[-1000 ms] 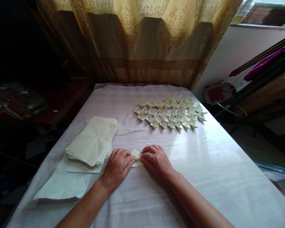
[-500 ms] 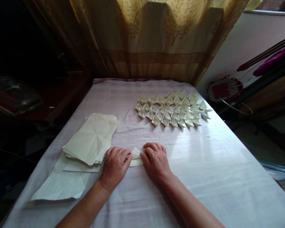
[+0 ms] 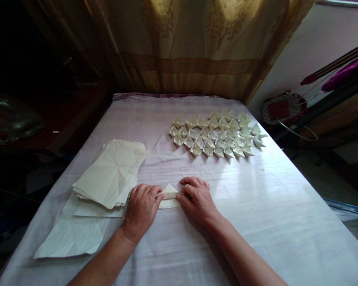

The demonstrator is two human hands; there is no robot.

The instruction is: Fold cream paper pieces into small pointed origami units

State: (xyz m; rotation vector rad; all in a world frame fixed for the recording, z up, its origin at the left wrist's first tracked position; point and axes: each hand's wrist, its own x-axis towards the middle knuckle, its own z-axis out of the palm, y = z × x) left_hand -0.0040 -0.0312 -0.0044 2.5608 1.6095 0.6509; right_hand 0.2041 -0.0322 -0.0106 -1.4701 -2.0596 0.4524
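One folded paper (image 3: 169, 196) on the worktop (image 3: 262, 222), ends pinched by left hand (image 3: 141, 210) and right hand (image 3: 199, 201); fingers (image 3: 150, 191) closed on it, though exact contact is hard to see. Seems mid-fold; next move calls for even creasing pressure.

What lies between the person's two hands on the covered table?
In the head view, a folded paper lies between the left hand and right hand, both touching it.
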